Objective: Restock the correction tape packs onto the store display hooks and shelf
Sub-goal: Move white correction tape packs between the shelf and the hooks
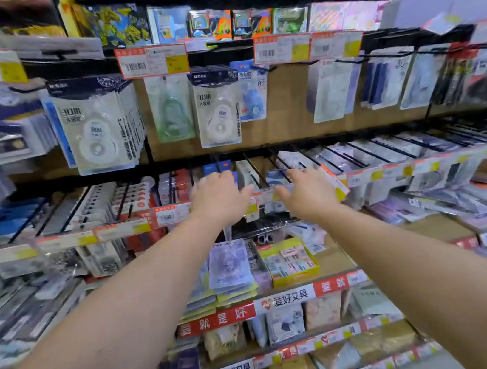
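Left hand (219, 198): reached to the hook row, fingers curled over the packs there, grip unclear.
Right hand (309, 194): fingers spread loosely, holding nothing.
Correction tape packs (96, 126): hung at ten o'clock, above the hands.
Yellow box (290, 262): six o'clock, below the hands.

Black wire dividers (252, 170) split the middle shelf into narrow lanes — packs fill most. A bare wooden backboard (287, 106) shows open room between hanging white correction-tape packs (217, 106) and pale blister cards (329, 91). Orange-and-yellow price tags (153, 61) overhang the hooks.

Correction tape packs (96, 126) hang on hooks above the divided shelf (356, 152); both hands reach between.
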Available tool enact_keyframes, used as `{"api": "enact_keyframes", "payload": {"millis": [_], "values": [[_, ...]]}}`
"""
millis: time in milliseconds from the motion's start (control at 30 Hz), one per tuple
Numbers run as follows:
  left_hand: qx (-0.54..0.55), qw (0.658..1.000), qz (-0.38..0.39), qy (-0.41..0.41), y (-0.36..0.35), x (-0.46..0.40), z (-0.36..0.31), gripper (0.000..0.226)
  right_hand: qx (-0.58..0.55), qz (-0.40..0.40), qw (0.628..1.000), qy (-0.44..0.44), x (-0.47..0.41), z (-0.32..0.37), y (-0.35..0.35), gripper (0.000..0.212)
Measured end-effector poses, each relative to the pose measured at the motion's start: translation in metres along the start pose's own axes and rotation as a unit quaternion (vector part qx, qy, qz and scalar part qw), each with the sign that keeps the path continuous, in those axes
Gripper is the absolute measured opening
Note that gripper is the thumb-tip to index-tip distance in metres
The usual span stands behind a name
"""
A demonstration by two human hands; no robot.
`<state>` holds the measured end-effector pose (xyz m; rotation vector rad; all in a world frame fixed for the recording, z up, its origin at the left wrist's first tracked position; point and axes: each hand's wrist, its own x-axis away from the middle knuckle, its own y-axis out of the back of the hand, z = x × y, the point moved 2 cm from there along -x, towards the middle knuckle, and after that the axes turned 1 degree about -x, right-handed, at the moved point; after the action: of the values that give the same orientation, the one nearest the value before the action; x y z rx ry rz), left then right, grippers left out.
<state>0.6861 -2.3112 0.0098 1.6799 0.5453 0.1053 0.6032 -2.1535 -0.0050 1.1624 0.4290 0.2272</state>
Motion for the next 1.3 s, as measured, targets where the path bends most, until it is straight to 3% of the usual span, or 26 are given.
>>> {"api": "enact_keyframes", "payload": {"millis": [233, 467, 833, 1033, 1300], "values": [[0.065, 0.992, 0.041, -0.1, -0.028, 0.044, -0.048, 0.056, 0.031, -0.009, 0.996, -0.08, 0.06, -0.054, 0.003, 0.06], [0.119, 0.969, 0.15, -0.158, -0.081, 0.069, -0.078, 0.062, 0.065, 0.03, 0.988, -0.139, 0.088, -0.126, -0.011, 0.053], [0.078, 0.953, 0.273, -0.106, -0.18, 0.034, -0.135, 0.063, 0.062, 0.135, 0.967, -0.206, 0.068, -0.244, -0.059, 0.058], [0.094, 0.937, 0.333, -0.037, -0.228, -0.004, -0.201, 0.067, 0.001, 0.178, 0.957, -0.229, 0.019, -0.328, -0.08, 0.053], [0.069, 0.918, 0.382, 0.076, -0.29, -0.044, -0.265, 0.068, 0.008, 0.257, 0.945, -0.203, -0.048, -0.404, -0.101, 0.058]]}}
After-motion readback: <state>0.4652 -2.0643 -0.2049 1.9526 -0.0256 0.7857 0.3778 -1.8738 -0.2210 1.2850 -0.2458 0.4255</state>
